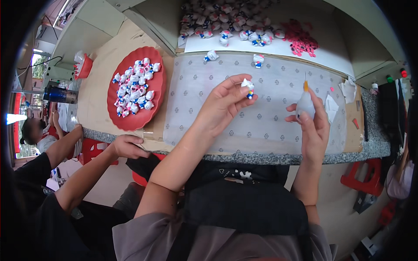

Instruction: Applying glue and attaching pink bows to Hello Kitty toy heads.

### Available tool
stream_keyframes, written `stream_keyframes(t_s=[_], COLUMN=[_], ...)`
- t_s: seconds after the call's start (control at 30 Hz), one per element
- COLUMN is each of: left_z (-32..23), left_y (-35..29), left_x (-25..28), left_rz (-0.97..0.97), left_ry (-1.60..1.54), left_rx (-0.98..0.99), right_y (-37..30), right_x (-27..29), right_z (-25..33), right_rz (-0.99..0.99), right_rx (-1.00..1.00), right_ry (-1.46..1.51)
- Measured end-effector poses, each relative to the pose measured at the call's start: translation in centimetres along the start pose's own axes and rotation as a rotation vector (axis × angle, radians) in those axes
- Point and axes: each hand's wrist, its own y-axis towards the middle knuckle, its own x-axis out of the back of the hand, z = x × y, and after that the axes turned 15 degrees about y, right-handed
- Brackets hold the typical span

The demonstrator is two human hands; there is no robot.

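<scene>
Between the fingers of my left hand is a small white cat figurine with blue and pink parts, held upright above the table. My right hand grips a translucent squeeze bottle with a yellow tip and a thin needle pointing up. The bottle and the figurine are well apart. Two more figurines, one lying and one upright, are on the patterned white sheet beyond my hands.
A red scalloped plate full of figurines stands at the left. On the shelf, a heap of figurines lies beside pink pieces. White paper scraps lie at the right. Another person's hand rests near the table edge, left.
</scene>
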Motion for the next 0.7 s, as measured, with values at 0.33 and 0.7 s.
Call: stream_keyframes(t_s=[0.33, 0.7], left_z=[1.7, 2.3], left_y=[-1.4, -1.5], left_x=[0.8, 1.0], left_rz=[-0.087, -0.147], left_ry=[0.04, 0.173], left_rx=[-0.145, -0.261], right_y=[1.7, 0.3], right_x=[-2.3, -2.6], right_z=[-2.9, -4.2], right_rz=[-0.174, 0.186], right_rx=[0.235, 0.588], right_ry=[0.327, -0.241])
